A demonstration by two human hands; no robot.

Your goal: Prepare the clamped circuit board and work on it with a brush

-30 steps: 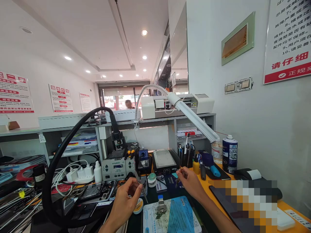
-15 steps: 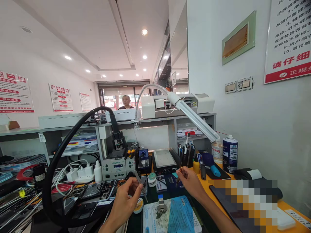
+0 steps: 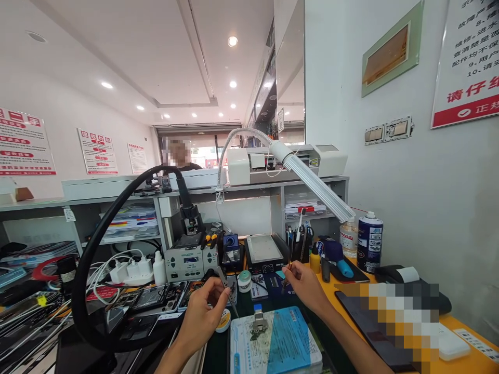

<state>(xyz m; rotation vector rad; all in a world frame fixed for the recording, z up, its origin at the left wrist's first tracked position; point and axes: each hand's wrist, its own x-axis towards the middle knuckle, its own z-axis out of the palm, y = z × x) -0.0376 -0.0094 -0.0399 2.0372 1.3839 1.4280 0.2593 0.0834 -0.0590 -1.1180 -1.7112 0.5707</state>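
Note:
My left hand grips metal tweezers, whose tips point down toward a small circuit board in a clamp on a blue and white work mat. My right hand holds a thin tool with an orange-brown tip above the mat's far edge. A small round tin lies just below the left hand. Both hands hover over the bench and touch nothing on it.
A thick black hose arcs over the left side. A rework station, a hot plate, a pen cup, a spray can and a white lamp arm stand behind. Opened phones lie left. A person stands beyond the counter.
The view has shifted slightly up and left. Both hands keep their tools and hardly move. The person behind the counter has moved left.

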